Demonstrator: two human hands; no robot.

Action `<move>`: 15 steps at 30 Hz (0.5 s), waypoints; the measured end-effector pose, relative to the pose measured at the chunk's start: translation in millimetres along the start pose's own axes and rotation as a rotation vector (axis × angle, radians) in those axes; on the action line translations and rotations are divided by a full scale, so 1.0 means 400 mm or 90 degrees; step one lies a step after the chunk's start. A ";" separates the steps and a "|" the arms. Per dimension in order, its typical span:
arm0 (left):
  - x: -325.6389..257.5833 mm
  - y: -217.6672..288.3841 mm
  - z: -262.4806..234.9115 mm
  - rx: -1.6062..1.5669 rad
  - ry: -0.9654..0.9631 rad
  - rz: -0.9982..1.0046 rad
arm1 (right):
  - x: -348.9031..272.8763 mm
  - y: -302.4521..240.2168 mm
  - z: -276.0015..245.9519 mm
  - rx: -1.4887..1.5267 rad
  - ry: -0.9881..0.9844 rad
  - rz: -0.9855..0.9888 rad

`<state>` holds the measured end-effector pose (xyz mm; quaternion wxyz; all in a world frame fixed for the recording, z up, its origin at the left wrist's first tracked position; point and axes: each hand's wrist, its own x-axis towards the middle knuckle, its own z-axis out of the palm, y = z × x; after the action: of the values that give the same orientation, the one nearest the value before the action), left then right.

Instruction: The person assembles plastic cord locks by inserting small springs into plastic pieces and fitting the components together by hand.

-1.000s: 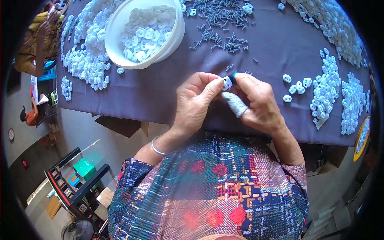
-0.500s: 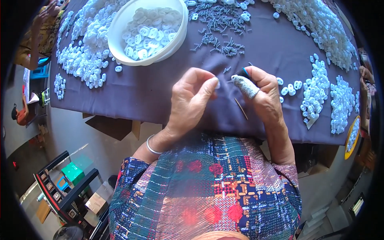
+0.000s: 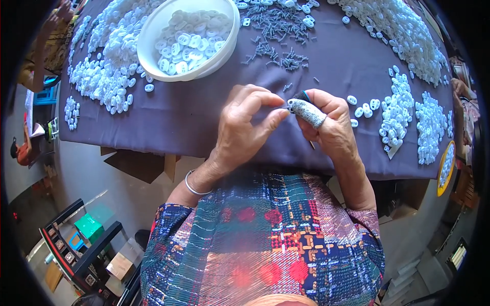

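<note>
She's mid-assembly, I'd say: left hand [image 3: 245, 125] pinching something tiny against the right hand [image 3: 326, 125], which grips a screwdriver [image 3: 302, 97] (finger-cot on), over the purple cloth [image 3: 178, 112]; steady alignment next.

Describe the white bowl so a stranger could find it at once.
Start from the dark purple cloth that covers the table. Near its far left edge, beyond the left hand, sits the round white bowl, full of white plastic pieces. The other white pieces lie loose in heaps; only these are in a container.
</note>
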<state>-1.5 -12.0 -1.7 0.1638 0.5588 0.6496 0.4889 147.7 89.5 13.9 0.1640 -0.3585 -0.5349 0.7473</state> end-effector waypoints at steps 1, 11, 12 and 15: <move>-0.001 -0.009 0.006 -0.020 0.008 0.028 | -0.001 0.005 0.002 0.016 -0.015 -0.002; -0.021 0.006 0.005 -0.075 0.023 -0.009 | -0.017 0.038 0.012 -0.094 -0.014 -0.110; -0.021 0.011 0.004 -0.170 -0.005 -0.109 | -0.021 0.039 0.011 -0.091 -0.014 -0.103; -0.018 0.021 0.002 -0.262 -0.055 -0.189 | -0.036 0.030 0.010 -0.104 0.000 -0.121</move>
<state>6.1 -18.7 2.4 0.3714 0.4324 0.6041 0.5569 156.6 73.2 8.6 0.2042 -0.3182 -0.6258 0.6822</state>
